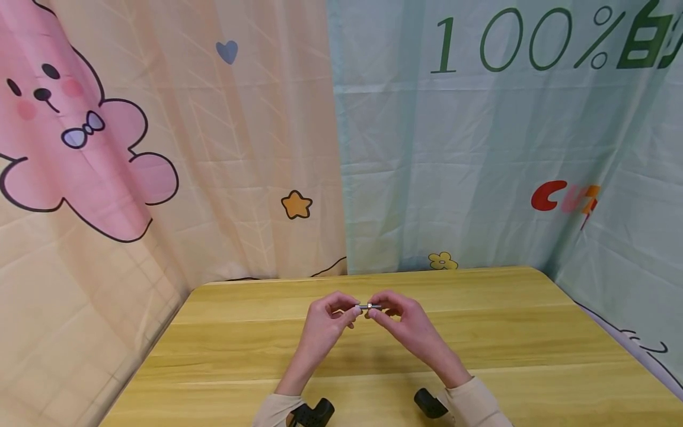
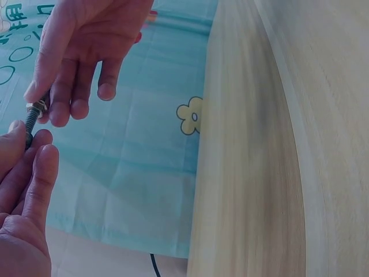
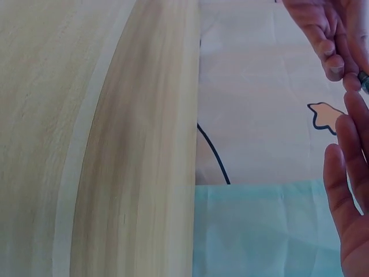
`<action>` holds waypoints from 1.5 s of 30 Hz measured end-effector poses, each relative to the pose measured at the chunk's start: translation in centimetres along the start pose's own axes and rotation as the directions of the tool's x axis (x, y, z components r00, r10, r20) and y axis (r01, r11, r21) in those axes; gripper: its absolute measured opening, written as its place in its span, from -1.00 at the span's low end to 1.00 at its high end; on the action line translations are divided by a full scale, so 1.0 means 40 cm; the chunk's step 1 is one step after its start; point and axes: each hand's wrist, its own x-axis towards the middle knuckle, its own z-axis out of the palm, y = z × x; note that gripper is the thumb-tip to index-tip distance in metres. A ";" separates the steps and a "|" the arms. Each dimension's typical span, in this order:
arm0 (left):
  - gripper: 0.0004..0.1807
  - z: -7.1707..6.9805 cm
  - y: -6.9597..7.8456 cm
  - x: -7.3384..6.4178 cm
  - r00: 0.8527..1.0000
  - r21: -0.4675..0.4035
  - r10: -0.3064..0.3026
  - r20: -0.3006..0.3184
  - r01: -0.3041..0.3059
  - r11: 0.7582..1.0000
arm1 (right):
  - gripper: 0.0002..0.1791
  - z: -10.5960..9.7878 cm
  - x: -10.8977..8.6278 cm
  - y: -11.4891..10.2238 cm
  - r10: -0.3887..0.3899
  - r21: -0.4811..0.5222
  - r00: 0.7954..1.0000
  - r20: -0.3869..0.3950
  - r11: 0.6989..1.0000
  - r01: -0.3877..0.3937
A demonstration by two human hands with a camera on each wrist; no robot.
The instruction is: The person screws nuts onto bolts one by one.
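Note:
A small metal bolt (image 1: pixel 363 306) is held level between both hands, above the wooden table. My left hand (image 1: pixel 326 323) pinches its head end between thumb and fingers. On the threaded shank (image 2: pixel 31 119) sits a nut (image 2: pixel 38 106), which the thumb and forefinger of my right hand (image 1: pixel 408 323) pinch. The other right fingers (image 2: pixel 81 107) are loosely extended. In the right wrist view only a dark bit of the bolt (image 3: pixel 364 81) shows at the edge, partly behind fingers.
The wooden table (image 1: pixel 224 356) spreads under both hands. Printed curtains (image 1: pixel 256 148) stand behind it and along the sides. Black wrist cameras (image 1: pixel 319 411) are strapped at both cuffs, low over the table.

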 end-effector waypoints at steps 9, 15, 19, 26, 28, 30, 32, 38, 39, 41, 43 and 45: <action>-0.92 0.002 0.001 -0.001 1.000 0.002 0.002 0.005 -0.002 1.000 | -0.75 0.004 0.001 -0.001 0.071 -0.039 0.997 -0.004 0.997 -0.071; -0.92 0.002 -0.001 -0.001 1.000 0.004 0.006 0.000 -0.006 1.000 | -0.70 0.001 0.001 0.004 0.024 -0.024 1.000 0.004 0.999 -0.024; -0.92 0.001 -0.004 0.000 1.000 0.001 0.006 -0.008 -0.006 1.000 | -0.68 -0.001 0.002 0.003 -0.043 -0.008 0.999 0.009 0.999 0.043; -0.92 0.000 -0.001 0.003 1.000 -0.001 0.003 -0.008 -0.003 1.000 | -0.79 -0.002 0.005 0.005 -0.056 -0.032 0.998 0.005 0.998 0.056; -0.92 -0.001 0.000 0.004 1.000 0.001 0.003 -0.006 -0.003 1.000 | -0.82 -0.003 0.006 0.006 -0.047 -0.034 0.999 0.006 0.998 0.047; -0.92 -0.001 0.000 0.004 1.000 0.002 0.003 -0.003 -0.003 1.000 | -0.83 -0.003 0.006 0.006 -0.030 -0.034 1.000 0.005 0.999 0.030; -0.92 -0.001 0.000 0.004 1.000 0.000 0.003 0.000 -0.003 1.000 | -0.85 -0.001 0.006 0.004 -0.008 -0.030 1.000 0.000 1.000 0.008; -0.92 0.001 0.001 0.000 1.000 0.015 -0.004 0.008 0.004 1.000 | -0.81 0.007 0.001 0.000 0.039 -0.037 0.999 -0.019 0.999 -0.040; -0.93 0.002 0.001 0.000 1.000 0.018 -0.004 0.008 0.003 1.000 | -0.79 0.008 0.000 0.000 0.048 -0.044 0.999 -0.020 0.998 -0.049; -0.92 0.002 0.001 0.000 1.000 0.014 0.000 0.007 0.000 1.000 | -0.76 0.010 0.001 -0.001 0.069 -0.061 0.997 -0.020 0.996 -0.070; -0.93 0.002 -0.001 0.000 1.000 0.008 0.001 0.004 -0.001 1.000 | -0.76 0.009 0.001 -0.001 0.076 -0.072 0.997 -0.020 0.994 -0.077; -0.93 0.002 -0.002 0.000 1.000 0.006 0.001 0.000 -0.001 1.000 | -0.78 0.007 0.002 0.000 0.059 -0.070 0.998 -0.020 0.996 -0.060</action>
